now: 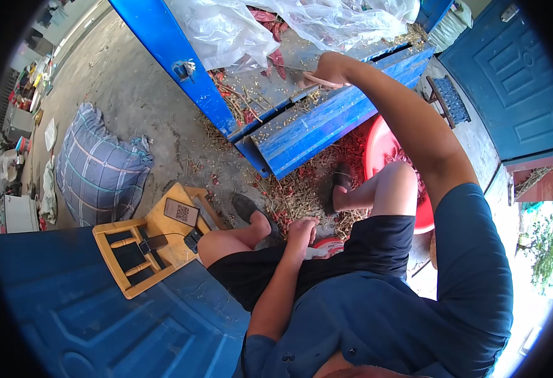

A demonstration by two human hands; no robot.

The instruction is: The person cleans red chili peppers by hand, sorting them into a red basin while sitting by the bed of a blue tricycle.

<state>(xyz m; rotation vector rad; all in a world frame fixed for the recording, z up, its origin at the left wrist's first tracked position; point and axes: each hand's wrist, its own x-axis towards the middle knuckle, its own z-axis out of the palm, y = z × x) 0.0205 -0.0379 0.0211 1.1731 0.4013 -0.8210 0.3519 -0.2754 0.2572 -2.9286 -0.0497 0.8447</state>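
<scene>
My right hand reaches over the blue-edged bed of a cart, at the top of the view. A pale bangle circles that wrist. The fingers point down at the bed among scattered seeds, and the back of the hand mostly hides them. Dried red chilies and thin stalks lie beside it, partly under clear plastic sheeting. Above my lap, my left hand is closed with its fingers curled; whatever is inside is hidden.
A red basin holding chilies stands by my right knee. Stalks litter the floor around my feet. On the left are a wooden chair carrying a phone, and a stuffed plaid sack. A blue door is at right.
</scene>
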